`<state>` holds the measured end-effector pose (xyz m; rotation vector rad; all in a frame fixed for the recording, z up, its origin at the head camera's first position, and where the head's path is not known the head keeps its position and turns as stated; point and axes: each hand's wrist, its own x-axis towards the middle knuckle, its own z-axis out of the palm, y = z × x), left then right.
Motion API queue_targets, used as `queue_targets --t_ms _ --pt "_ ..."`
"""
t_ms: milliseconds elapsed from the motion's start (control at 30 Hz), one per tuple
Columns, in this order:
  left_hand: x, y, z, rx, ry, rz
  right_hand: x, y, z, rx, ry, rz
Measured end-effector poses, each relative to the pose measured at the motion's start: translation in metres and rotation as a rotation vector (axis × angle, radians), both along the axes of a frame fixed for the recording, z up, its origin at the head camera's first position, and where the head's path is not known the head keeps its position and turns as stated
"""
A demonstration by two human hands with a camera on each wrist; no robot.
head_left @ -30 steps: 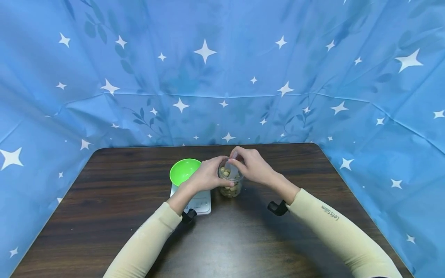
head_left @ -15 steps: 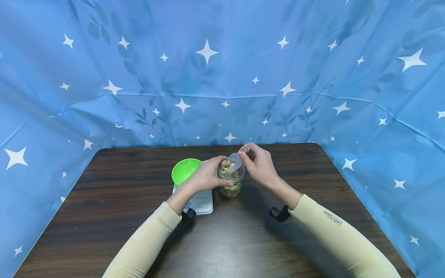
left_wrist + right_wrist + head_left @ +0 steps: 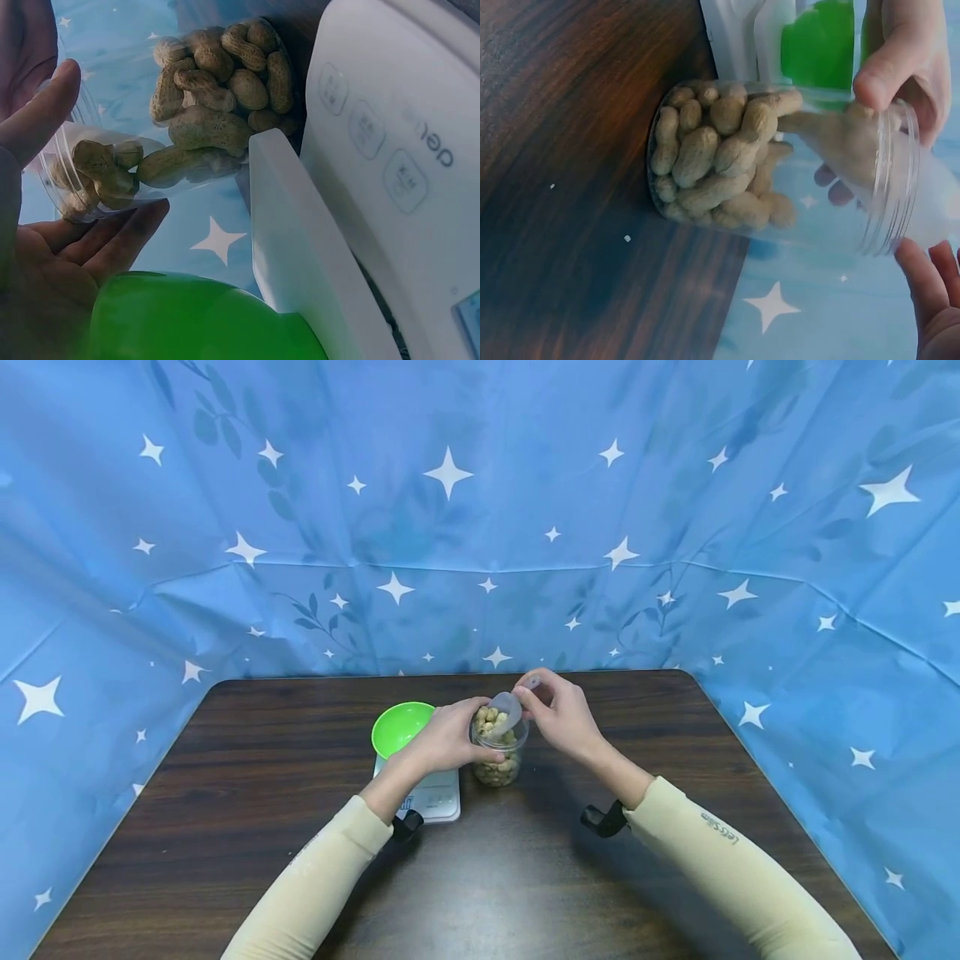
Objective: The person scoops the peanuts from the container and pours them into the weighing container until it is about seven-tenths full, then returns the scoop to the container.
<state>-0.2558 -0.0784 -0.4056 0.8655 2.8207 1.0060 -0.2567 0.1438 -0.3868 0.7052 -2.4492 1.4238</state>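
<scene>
A clear jar point(image 3: 497, 771) part-filled with unshelled peanuts point(image 3: 712, 161) stands upright on the table. My left hand point(image 3: 445, 737) grips the jar around its upper part, thumb at the near side. My right hand point(image 3: 564, 714) pinches the handle of a translucent scoop point(image 3: 512, 706) at the jar's mouth. The scoop's bowl is inside the jar, tilted, and in the left wrist view several peanuts point(image 3: 101, 169) sit in or against it. Beside the jar, a bright green bowl point(image 3: 397, 729) rests on a white kitchen scale point(image 3: 437, 797); my left hand and forearm hide part of both.
A dark wood-grain table point(image 3: 225, 793) extends around the jar and scale. Behind it hangs a blue curtain point(image 3: 480, 527) with white stars. Two small white specks lie on the tabletop in the right wrist view. The scale stands close to the jar's left side.
My right hand has shifted slightly right and turned the scoop, whose bowl now leans and shows more clearly at the jar's mouth. My left hand keeps its hold on the jar.
</scene>
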Motion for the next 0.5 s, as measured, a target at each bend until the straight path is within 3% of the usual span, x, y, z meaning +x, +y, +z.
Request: queue_targets --t_ms 133,500 --pt "0.0 0.0 -0.001 -0.001 -0.002 0.001 0.0 0.004 -0.004 -0.115 -0.055 0.017" --pt "-0.001 -0.001 -0.001 -0.029 0.006 -0.005 0.001 0.01 -0.014 -0.328 -0.095 0.011"
